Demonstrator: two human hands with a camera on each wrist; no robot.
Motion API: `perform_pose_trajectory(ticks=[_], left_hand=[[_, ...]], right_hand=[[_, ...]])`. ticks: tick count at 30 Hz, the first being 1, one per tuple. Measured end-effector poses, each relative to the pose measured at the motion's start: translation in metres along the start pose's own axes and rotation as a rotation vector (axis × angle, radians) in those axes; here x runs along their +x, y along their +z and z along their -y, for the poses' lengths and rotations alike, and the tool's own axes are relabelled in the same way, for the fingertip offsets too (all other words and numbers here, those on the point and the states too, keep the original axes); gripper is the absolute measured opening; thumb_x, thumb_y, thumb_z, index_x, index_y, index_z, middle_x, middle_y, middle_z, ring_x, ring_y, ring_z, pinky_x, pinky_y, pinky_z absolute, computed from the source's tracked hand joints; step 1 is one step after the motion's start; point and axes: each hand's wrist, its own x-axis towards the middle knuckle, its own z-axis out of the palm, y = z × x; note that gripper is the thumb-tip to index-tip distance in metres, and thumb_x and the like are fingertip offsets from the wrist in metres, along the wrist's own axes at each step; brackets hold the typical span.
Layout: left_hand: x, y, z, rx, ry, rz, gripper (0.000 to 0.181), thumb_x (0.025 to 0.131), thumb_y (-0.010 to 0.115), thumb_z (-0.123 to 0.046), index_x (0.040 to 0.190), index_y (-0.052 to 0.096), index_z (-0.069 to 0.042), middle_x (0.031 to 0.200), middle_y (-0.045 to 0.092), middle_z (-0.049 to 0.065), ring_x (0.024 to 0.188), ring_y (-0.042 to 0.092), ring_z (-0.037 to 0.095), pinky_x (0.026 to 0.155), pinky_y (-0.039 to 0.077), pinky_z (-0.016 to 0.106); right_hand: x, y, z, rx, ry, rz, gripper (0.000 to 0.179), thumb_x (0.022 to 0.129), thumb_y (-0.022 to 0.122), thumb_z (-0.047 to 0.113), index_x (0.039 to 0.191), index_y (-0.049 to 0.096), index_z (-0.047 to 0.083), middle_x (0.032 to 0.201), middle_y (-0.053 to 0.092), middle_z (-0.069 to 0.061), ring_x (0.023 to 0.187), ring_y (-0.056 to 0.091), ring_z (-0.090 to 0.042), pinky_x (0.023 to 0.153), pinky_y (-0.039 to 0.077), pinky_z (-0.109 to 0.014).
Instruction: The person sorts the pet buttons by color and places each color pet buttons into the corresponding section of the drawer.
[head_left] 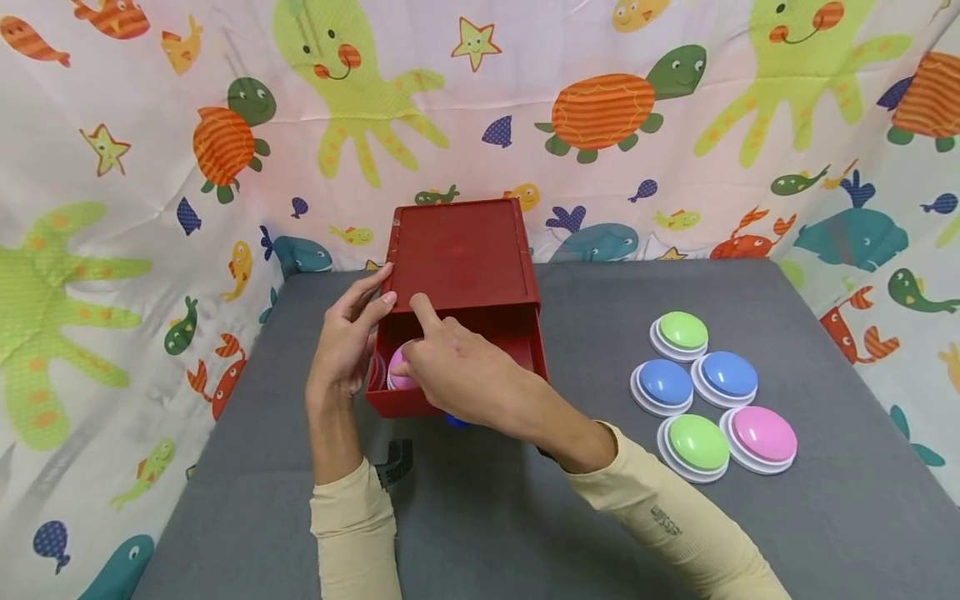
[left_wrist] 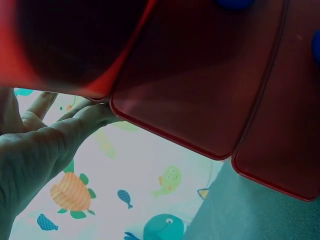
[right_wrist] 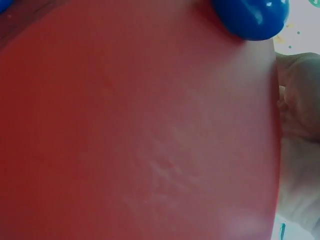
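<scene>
Red box: the red drawer box [head_left: 463, 258] stood on the grey table [head_left: 825, 517], its drawer [head_left: 450, 400] pulled out toward the person and lying under both hands.
Pink button: a pink dome button [head_left: 399, 375] lay inside the open drawer, directly under the right hand and just right of the left hand.
Left hand: the left hand [head_left: 347, 337] was at the left front corner of the box, fingers nearly straight and relaxed, fingertips touching the edge of the top; it gripped nothing.
Right hand: the right hand [head_left: 457, 371] reached into the drawer, index finger stretched out toward the box front, the other fingers bent down around the pink button; I judged that it held the button, though the grip itself was partly hidden.
Blue knob: a blue knob [right_wrist: 250, 17] showed on the drawer front, below the right wrist.
Other buttons: five dome buttons [head_left: 708, 396], green, blue and pink, lay well apart to the right of the right hand.
Risk, slipping: the smooth dome could probably slip from the fingers, because only a few fingertips seemed to be on it.
Risk, drawer: the drawer could probably tip or slide further out if the right hand pressed down on it, as the left hand only touched the box lightly.
Risk, pinching: fingers could be caught between drawer and box top.
</scene>
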Motion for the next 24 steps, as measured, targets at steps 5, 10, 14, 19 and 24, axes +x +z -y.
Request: perform_pose_trajectory(ticks=[5, 10, 14, 19, 24], left_hand=[[-0.001, 0.0, -0.001, -0.007, -0.002, -0.002, 0.051, 0.103, 0.065, -0.028, 0.153, 0.054, -0.031, 0.164, 0.045, 0.004, 0.141, 0.055, 0.033, 0.093, 0.062, 0.036], [-0.001, 0.001, -0.002, -0.003, -0.002, 0.003, 0.052, 0.103, 0.065, -0.029, 0.154, 0.053, -0.031, 0.164, 0.044, 0.004, 0.141, 0.054, 0.033, 0.093, 0.062, 0.034], [-0.001, 0.002, -0.001, 0.017, -0.008, -0.006, 0.053, 0.102, 0.066, -0.031, 0.153, 0.053, -0.032, 0.163, 0.045, 0.004, 0.14, 0.055, 0.034, 0.092, 0.062, 0.034], [-0.003, 0.003, 0.0, 0.058, -0.018, -0.023, 0.056, 0.099, 0.07, -0.038, 0.153, 0.053, -0.036, 0.162, 0.047, 0.002, 0.139, 0.057, 0.033, 0.094, 0.062, 0.038], [-0.004, 0.002, -0.001, 0.071, -0.009, -0.028, 0.054, 0.101, 0.067, -0.035, 0.153, 0.053, -0.035, 0.163, 0.046, 0.003, 0.139, 0.055, 0.034, 0.095, 0.061, 0.038]], right_hand=[[-0.004, -0.004, -0.002, 0.018, -0.01, 0.038, 0.031, 0.099, 0.07, 0.02, 0.129, 0.073, 0.012, 0.132, 0.052, -0.015, 0.087, 0.07, -0.023, 0.088, 0.065, -0.031], [-0.014, -0.011, -0.005, 0.087, 0.025, 0.01, 0.055, 0.091, 0.078, 0.014, 0.143, 0.064, 0.015, 0.144, 0.054, -0.014, 0.094, 0.073, -0.023, 0.092, 0.065, -0.036], [-0.023, -0.018, -0.009, 0.174, 0.064, -0.057, 0.052, 0.093, 0.076, 0.012, 0.143, 0.064, 0.014, 0.146, 0.057, -0.01, 0.108, 0.074, -0.025, 0.099, 0.062, -0.041], [-0.039, -0.025, -0.019, 0.231, 0.077, -0.203, 0.04, 0.095, 0.076, 0.015, 0.134, 0.071, 0.012, 0.136, 0.064, -0.008, 0.115, 0.07, -0.023, 0.1, 0.062, -0.041], [-0.053, -0.031, -0.029, 0.272, 0.079, -0.317, 0.036, 0.093, 0.078, 0.019, 0.128, 0.073, 0.01, 0.128, 0.067, -0.008, 0.114, 0.069, -0.021, 0.096, 0.064, -0.04]])
